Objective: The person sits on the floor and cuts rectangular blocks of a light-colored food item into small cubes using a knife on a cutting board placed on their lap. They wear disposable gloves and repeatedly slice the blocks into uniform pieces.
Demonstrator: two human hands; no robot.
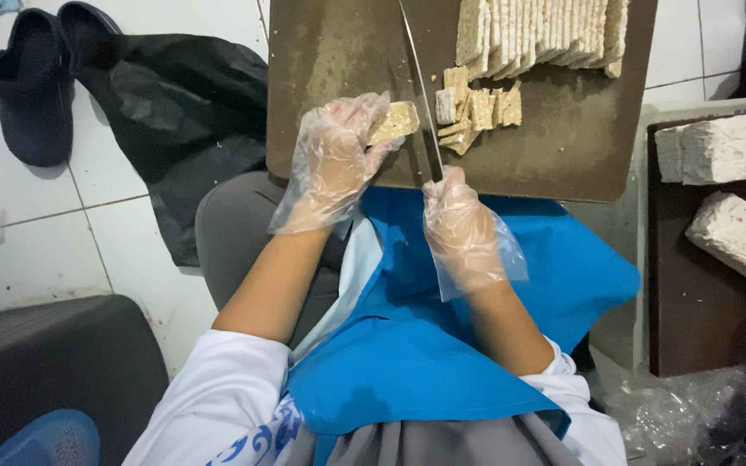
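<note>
My left hand (334, 160), in a clear plastic glove, holds a small tan tempeh piece (395, 121) flat on the brown cutting board (338, 52). My right hand (459, 229), also gloved, grips the handle of a long knife (419, 86) whose blade lies across the board just right of that piece. Small cut tempeh pieces (477, 112) lie right of the blade. A row of sliced tempeh (541, 30) stands at the board's far edge.
Whole tempeh blocks (736, 147) lie on a dark tray (701, 311) at the right. A black plastic bag (179, 121) and dark shoes (41, 78) sit on the white tiled floor at the left. A blue apron (425, 345) covers my lap.
</note>
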